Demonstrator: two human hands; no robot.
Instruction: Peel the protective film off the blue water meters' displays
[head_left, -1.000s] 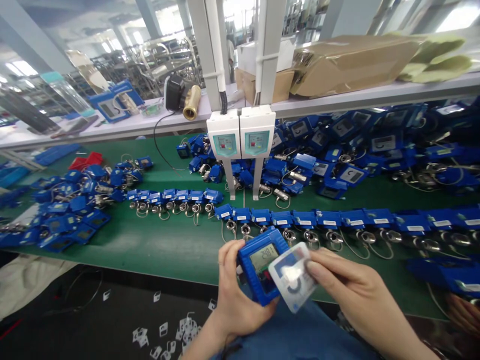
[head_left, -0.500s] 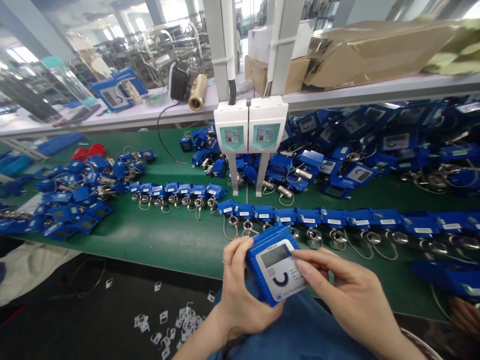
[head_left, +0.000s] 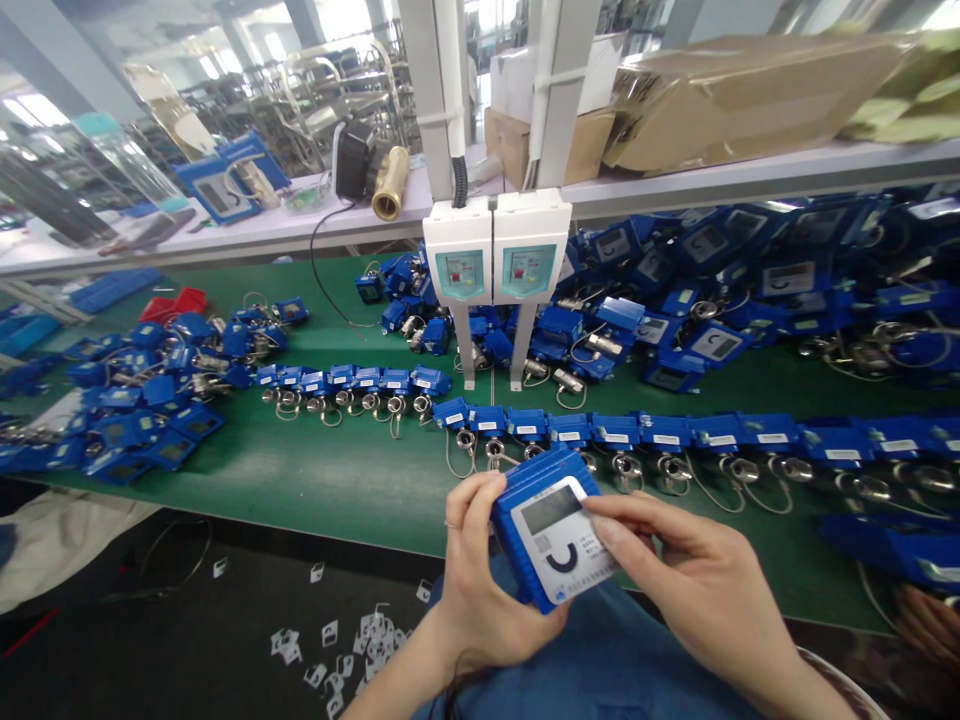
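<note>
My left hand (head_left: 484, 580) is wrapped round a blue meter (head_left: 553, 545), gripping it by its left side and lower edge. The meter is tilted, its front turned up to me: a white face label with a grey display window, a dark curved mark and small print. My right hand (head_left: 682, 560) has its thumb and forefinger closed at the right edge of that label, near the display corner. Whether a film or the label edge is pinched there cannot be made out. Just beyond stands a row of blue meters (head_left: 571, 430) with metal pipe fittings and cables.
Piles of blue meters lie on the green table (head_left: 300, 500) at left and back right. Two white switch boxes (head_left: 495, 250) hang on posts ahead. Cardboard boxes (head_left: 750, 110) and a brass fitting (head_left: 391, 183) sit on the shelf. Label scraps (head_left: 379, 635) litter the floor. Another person's hand (head_left: 926, 625) shows at lower right.
The view has shifted very slightly. Both hands and the held meter stay almost where they were, with my right fingertips still at the label's edge.
</note>
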